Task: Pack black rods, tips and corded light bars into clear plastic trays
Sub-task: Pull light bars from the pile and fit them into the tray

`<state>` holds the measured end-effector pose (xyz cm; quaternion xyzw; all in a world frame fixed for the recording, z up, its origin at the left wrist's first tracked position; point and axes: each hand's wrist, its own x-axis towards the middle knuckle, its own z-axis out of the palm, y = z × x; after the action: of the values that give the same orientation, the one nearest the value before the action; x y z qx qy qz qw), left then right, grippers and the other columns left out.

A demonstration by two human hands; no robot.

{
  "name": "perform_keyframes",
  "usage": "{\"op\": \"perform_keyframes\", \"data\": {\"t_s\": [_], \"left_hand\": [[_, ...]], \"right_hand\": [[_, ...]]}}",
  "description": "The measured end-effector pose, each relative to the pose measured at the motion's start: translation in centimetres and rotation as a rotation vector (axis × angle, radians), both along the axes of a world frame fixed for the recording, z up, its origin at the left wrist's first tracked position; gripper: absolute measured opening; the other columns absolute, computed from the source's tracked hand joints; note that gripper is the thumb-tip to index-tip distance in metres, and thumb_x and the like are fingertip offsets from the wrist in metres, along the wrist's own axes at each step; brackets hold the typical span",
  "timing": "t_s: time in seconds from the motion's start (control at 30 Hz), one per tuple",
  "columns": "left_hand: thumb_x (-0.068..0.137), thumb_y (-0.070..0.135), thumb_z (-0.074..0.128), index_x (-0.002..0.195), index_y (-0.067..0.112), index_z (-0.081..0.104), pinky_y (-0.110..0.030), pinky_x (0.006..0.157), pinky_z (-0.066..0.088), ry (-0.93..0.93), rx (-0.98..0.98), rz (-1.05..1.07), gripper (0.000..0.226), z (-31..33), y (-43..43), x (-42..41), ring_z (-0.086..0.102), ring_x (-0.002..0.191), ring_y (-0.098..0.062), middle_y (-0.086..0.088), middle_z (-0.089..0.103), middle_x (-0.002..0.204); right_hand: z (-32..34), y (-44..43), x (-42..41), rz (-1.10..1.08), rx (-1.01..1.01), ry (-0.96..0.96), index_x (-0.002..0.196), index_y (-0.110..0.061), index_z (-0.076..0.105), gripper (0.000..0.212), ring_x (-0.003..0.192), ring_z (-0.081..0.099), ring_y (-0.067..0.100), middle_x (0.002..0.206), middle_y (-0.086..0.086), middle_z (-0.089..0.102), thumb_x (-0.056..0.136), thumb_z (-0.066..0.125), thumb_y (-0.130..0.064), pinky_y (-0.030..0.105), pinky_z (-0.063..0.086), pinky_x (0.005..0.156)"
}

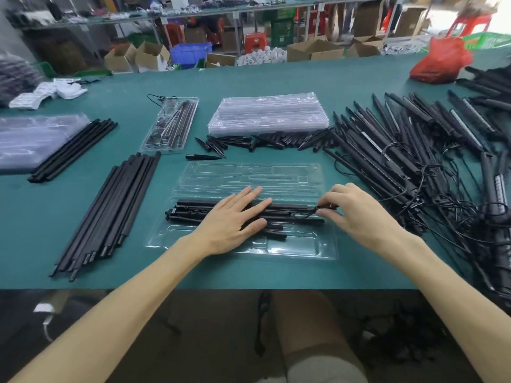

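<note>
- Counting first: one open clear plastic tray (249, 175) lies at the middle of the near edge of the green table surface (276, 78). One packed clear tray (171, 125) and one stack of empty clear trays (268, 111) lie further back.
- Two bundles of long black rods lie on the left side: the near bundle (110, 214) and the far bundle (74, 149). The rods overlap, so I cannot count them exactly.
- A row of short black pointed tips (262, 142) lies just in front of the stack, and one single tip (203, 157) lies apart, beside the open tray's far left corner.
- A large heap of black corded light bars (401, 150) covers the right side, too many to count.
- A few black light bars in the tray (293, 210) lie together; the hand hides part of them, so their number is not sure.
- The left hand (235, 217) lies palm down on these bars, fingers straight and spread.
- The right hand (351, 208) has curled fingers and pinches the thin black cord (318, 210) at the right end of the bars.
- The bars in the tray and the tray itself have the long axis parallel to the near edge; both rod bundles run diagonally, from near left to far right.
</note>
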<state>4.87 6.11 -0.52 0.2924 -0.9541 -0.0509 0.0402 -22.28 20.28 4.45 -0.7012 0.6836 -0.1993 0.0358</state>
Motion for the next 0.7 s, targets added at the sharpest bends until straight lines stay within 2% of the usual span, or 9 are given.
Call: {"op": "perform_keyframes", "data": {"t_s": [0.1,0.23,0.33,0.47,0.6,0.7], "left_hand": [[0.099,0.072,0.005,0.156,0.050,0.002,-0.026,0.122,-0.009,0.001,0.017,0.024,0.062,-0.2,-0.3,-0.2,-0.018,0.150,0.003,0.019,-0.009,0.167],[0.097,0.072,0.006,0.157,0.050,0.004,-0.033,0.126,-0.003,-0.005,0.060,0.136,0.064,-0.1,-1.3,-1.3,-0.014,0.152,-0.001,0.017,-0.007,0.167],[0.096,0.072,0.004,0.157,0.049,0.008,-0.034,0.126,-0.002,0.016,0.077,0.173,0.065,-0.1,-1.9,-1.9,-0.011,0.152,-0.002,0.016,-0.004,0.168],[0.102,0.062,0.002,0.157,0.050,0.009,-0.031,0.125,-0.004,0.054,0.084,0.174,0.057,-0.5,-2.0,-1.8,-0.011,0.152,0.000,0.019,-0.004,0.167],[0.106,0.054,0.007,0.156,0.049,0.011,-0.027,0.124,-0.005,0.070,0.074,0.190,0.051,-0.8,-2.1,-1.7,-0.011,0.151,0.002,0.020,-0.003,0.166],[0.107,0.051,0.010,0.157,0.047,0.017,-0.028,0.126,0.000,0.109,0.078,0.192,0.050,-0.8,-1.9,-1.8,-0.006,0.152,0.001,0.019,0.001,0.167]], "right_hand": [[0.7,0.2,0.3,0.007,0.022,0.040,0.102,-0.023,0.068,0.021,0.094,0.057,0.016,0.095,-0.009,0.064,0.099,0.057,-0.041,0.038,0.049,0.084],[1.6,0.2,0.6,-0.049,0.091,0.092,0.097,-0.022,0.066,0.030,0.085,0.061,0.022,0.084,-0.002,0.067,0.099,0.054,-0.049,0.039,0.049,0.073],[2.0,0.0,0.1,-0.061,0.106,0.179,0.093,-0.019,0.067,0.036,0.083,0.063,0.026,0.080,0.001,0.070,0.100,0.051,-0.050,0.039,0.046,0.075],[1.5,0.4,-0.8,-0.148,0.240,0.092,0.091,-0.018,0.065,0.035,0.080,0.062,0.026,0.081,0.001,0.066,0.100,0.053,-0.050,0.037,0.050,0.072],[0.6,0.5,-0.7,-0.196,0.290,0.071,0.088,-0.018,0.064,0.032,0.078,0.060,0.026,0.082,0.002,0.062,0.097,0.058,-0.048,0.034,0.043,0.067],[0.8,0.3,-0.8,-0.246,0.321,0.067,0.085,-0.021,0.062,0.030,0.078,0.061,0.027,0.084,0.004,0.062,0.096,0.060,-0.048,0.034,0.046,0.067]]}}
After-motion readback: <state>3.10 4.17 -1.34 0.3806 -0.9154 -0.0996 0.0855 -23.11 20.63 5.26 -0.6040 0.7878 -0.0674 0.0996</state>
